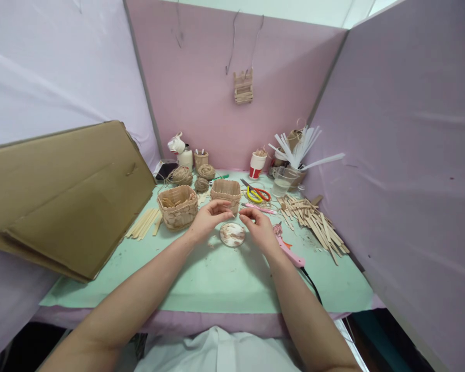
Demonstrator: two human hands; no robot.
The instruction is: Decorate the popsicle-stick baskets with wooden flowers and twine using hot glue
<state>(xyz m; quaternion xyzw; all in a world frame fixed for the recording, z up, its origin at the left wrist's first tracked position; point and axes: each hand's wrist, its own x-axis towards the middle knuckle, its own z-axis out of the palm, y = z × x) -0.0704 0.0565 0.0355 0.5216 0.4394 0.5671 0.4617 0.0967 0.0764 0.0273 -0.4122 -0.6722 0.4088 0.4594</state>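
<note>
Both hands hover close together over a small round whitish disc (pixel 232 234) with brown smears, near the middle of the green table. My left hand (pixel 214 216) has its thumb and fingers drawn together; whatever may be between the tips is too small to make out. Facing it, my right hand (pixel 258 225) is pinched, its fingertips a short way from the left ones, and any tiny item there is hidden. Just behind the hands stands an empty woven basket (pixel 225 191). A second woven basket (pixel 178 207), holding wooden pieces, is left of my left hand.
Wooden sticks (pixel 321 225) lie heaped at right, others (pixel 143 223) at left. A pink glue gun (pixel 292 254) with a black cord is beside my right forearm. Scissors (pixel 258 194), twine balls (pixel 181 175) and a clear cup (pixel 282 182) are behind. Cardboard (pixel 70 196) leans at left.
</note>
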